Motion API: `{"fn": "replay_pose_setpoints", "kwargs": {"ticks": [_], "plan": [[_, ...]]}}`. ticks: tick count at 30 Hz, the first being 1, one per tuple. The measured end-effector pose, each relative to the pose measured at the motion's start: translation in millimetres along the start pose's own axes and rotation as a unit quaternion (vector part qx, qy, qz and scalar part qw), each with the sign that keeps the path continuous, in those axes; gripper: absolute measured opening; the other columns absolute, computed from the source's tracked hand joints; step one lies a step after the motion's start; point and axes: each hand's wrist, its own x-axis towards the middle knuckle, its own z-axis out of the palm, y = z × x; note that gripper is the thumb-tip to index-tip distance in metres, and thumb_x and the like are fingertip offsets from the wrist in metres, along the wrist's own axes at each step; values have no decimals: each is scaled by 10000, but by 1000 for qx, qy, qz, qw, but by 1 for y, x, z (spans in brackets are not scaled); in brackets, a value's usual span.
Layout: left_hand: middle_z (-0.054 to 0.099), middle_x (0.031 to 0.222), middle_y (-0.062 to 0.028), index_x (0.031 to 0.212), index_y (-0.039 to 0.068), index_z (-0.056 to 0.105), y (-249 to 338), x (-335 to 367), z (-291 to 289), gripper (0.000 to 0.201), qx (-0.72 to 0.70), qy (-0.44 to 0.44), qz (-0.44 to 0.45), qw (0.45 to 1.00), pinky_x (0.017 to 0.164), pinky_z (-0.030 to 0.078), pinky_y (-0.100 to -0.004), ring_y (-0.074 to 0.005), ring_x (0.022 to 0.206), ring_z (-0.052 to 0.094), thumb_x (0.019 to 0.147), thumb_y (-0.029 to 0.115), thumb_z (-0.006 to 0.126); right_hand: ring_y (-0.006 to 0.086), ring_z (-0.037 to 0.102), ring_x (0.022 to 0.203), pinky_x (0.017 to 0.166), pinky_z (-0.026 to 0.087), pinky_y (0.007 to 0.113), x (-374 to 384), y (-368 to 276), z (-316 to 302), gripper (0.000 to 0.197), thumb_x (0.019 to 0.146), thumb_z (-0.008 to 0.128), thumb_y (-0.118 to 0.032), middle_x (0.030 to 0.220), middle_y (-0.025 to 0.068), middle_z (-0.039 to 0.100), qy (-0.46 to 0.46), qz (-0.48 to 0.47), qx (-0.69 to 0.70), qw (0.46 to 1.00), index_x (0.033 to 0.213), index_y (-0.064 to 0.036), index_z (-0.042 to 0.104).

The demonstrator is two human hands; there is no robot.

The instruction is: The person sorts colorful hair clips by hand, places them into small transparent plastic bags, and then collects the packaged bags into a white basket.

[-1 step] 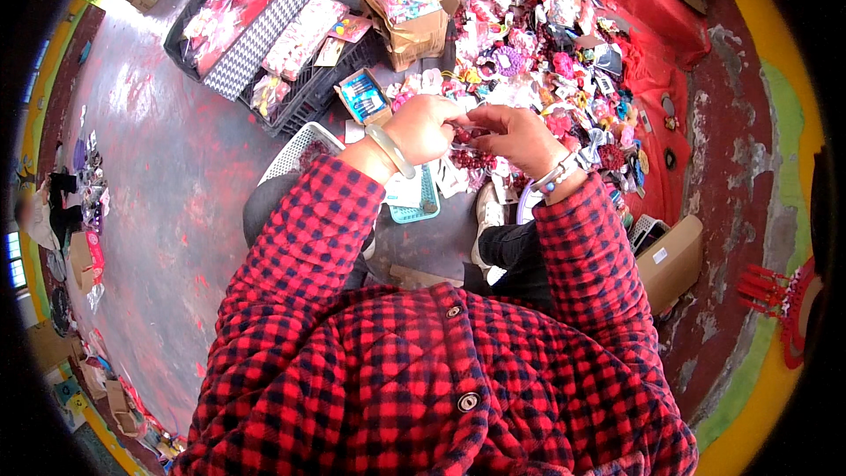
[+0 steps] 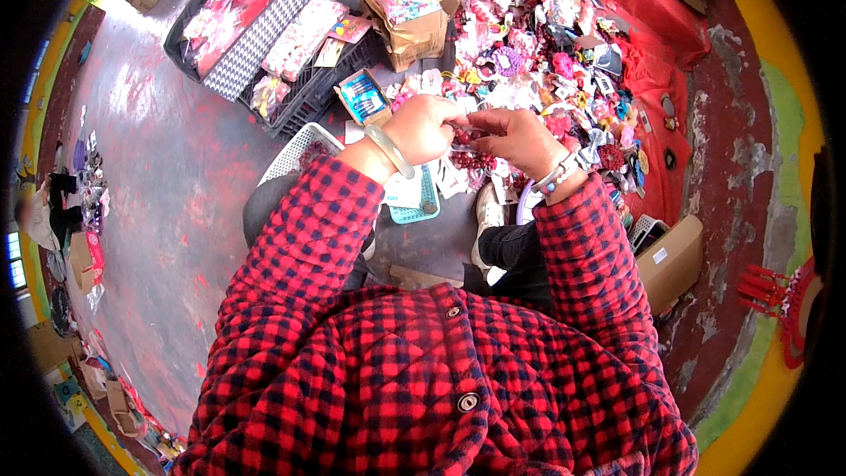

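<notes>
My left hand point(image 2: 421, 128), with a pale bangle on its wrist, is closed with its fingertips pinched together. Just to its right, my right hand point(image 2: 522, 138) has thumb and fingers bent into a pinch. Between the fingertips of both hands sits a small dark red beaded piece point(image 2: 469, 135), mostly hidden by the fingers; its exact kind does not show. Below the hands, a light blue plastic basket point(image 2: 414, 213) stands on the floor, with white card or paper at its left side. A white basket point(image 2: 295, 152) with dark red things in it is by my left knee.
A large heap of hair ornaments and fabric flowers point(image 2: 511, 62) spreads ahead on red cloth point(image 2: 665, 123). A small box of blue packets point(image 2: 362, 97), a cardboard box of bagged goods point(image 2: 419, 40) and black crates point(image 2: 291, 110) stand ahead-left. A brown carton point(image 2: 674, 260) lies right.
The fingers of my right hand have shifted very slightly at the red beaded piece. My left hand and everything else look the same.
</notes>
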Motion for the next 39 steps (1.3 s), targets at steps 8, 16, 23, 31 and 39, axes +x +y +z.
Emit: {"fn": "replay_pose_setpoints", "kwargs": {"ticks": [8, 16, 23, 31, 39], "plan": [[605, 826, -43, 1014, -4, 574, 9, 5, -15, 232, -211, -24, -97, 972, 622, 458, -232, -88, 676, 558, 835, 141, 543, 126, 607, 753, 678, 497, 238, -13, -25, -28, 230, 795, 581, -35, 863, 75, 639, -20, 54, 84, 995, 1008, 49, 599], [504, 1197, -156, 1197, -31, 428, 26, 2, -28, 584, -550, -80, -64, 829, 941, 380, -354, -230, 1114, 493, 816, 386, 577, 165, 626, 690, 591, 546, 258, -12, -6, -38, 241, 815, 573, -101, 879, 92, 634, 39, -37, 253, 966, 1023, 20, 567], [483, 1216, -208, 1232, -23, 404, 26, 4, -16, 450, -614, 17, -134, 778, 893, 439, -391, -310, 1104, 496, 858, 195, 528, 133, 596, 620, 562, 522, 247, -11, -39, -23, 59, 822, 566, -64, 762, 28, 616, 169, 88, 521, 832, 874, -52, 592], [484, 1221, -202, 1252, -19, 390, 25, 2, -20, 474, -651, -13, -122, 749, 903, 431, -404, -311, 1103, 501, 846, 176, 536, 31, 482, 584, 548, 368, 178, -10, -27, -29, 27, 757, 626, -46, 673, -30, 588, 198, 52, 337, 919, 745, -70, 622], [496, 1212, -191, 1249, -14, 399, 31, 0, -16, 442, -625, -6, -144, 767, 899, 437, -387, -285, 1113, 500, 844, 113, 521, 74, 535, 629, 597, 404, 192, -11, -26, -27, 73, 712, 657, 11, 695, -1, 607, 216, 8, 270, 938, 751, -42, 625]]}}
